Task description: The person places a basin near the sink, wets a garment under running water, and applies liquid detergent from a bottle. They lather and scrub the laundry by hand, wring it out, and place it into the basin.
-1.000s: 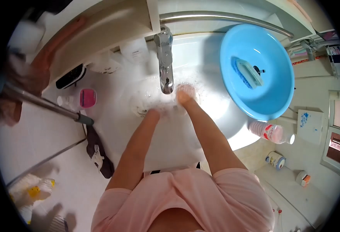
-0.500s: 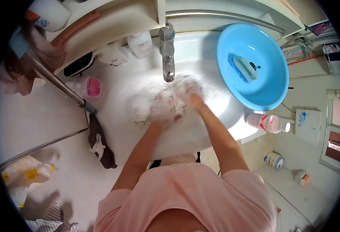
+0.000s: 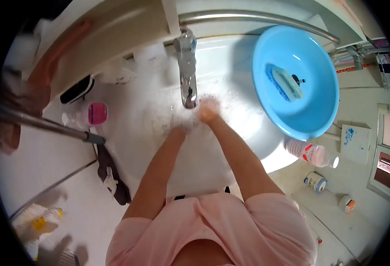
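Note:
Both my hands are down in the white sink (image 3: 195, 170), in sudsy, splashing water. My left hand (image 3: 180, 131) is sunk in the foam up to about the wrist, its fingers hidden. Just below the spout of the chrome faucet (image 3: 188, 73) is my right hand (image 3: 209, 110), blurred and partly covered by suds. A pale, patterned, cloth-like thing (image 3: 165, 127) shows faintly in the water beside my left hand. Whether either hand grips it cannot be made out.
A blue basin (image 3: 308, 117) with a scrub brush (image 3: 286, 83) sits on the right rim. Beside it lies a plastic bottle (image 3: 312, 153). To the left are a pink container (image 3: 98, 114), a metal pole (image 3: 62, 124) and a dark cloth (image 3: 111, 173).
My right hand has moved left, closer to my left hand and the faucet spout. The pale cloth-like thing shows less clearly now. My view has shifted slightly.

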The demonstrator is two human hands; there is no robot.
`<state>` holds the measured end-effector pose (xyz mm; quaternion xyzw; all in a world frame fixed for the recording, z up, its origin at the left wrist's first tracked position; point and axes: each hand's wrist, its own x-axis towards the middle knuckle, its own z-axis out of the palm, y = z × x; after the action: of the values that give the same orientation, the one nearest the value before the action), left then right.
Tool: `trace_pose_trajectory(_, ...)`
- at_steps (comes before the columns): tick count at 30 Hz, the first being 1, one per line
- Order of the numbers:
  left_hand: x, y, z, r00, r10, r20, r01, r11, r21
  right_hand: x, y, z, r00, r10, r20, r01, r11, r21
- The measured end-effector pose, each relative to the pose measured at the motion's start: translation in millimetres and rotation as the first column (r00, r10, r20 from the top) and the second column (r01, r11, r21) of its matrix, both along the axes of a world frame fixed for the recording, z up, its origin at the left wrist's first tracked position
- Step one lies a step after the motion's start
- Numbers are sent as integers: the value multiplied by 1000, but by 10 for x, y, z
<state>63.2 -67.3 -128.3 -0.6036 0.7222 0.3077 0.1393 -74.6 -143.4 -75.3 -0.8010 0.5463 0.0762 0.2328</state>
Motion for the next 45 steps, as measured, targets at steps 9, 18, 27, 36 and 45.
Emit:
trace_pose_trajectory(9, 422, -35, 925, 947, 104, -305, -192, 942, -276, -146, -236, 637, 973, -8, 233, 36, 993, -116)
trace_pose_trajectory(18, 106, -1, 969, 754, 164, -636, -233, 972, -25, -139, 231, 630, 920, 311, 240, -216, 911, -351)
trace_pose_trajectory(27, -439, 52, 2177, 915, -404, -5, 310, 710, -633, -590, 406, 992, 889, 25, 457, 77, 976, -202)
trace_pose_trajectory(36, 32, 61, 1432, 996, -27, -86, -33, 781, -624, -649, 352, 761, 938, 168, -303, -253, 930, -266)
trace_pose_trajectory(45, 413, 446, 1199, 945, 304, 120, -255, 916, -309, -405, 605, 177, 975, -210, 69, 208, 977, 41)
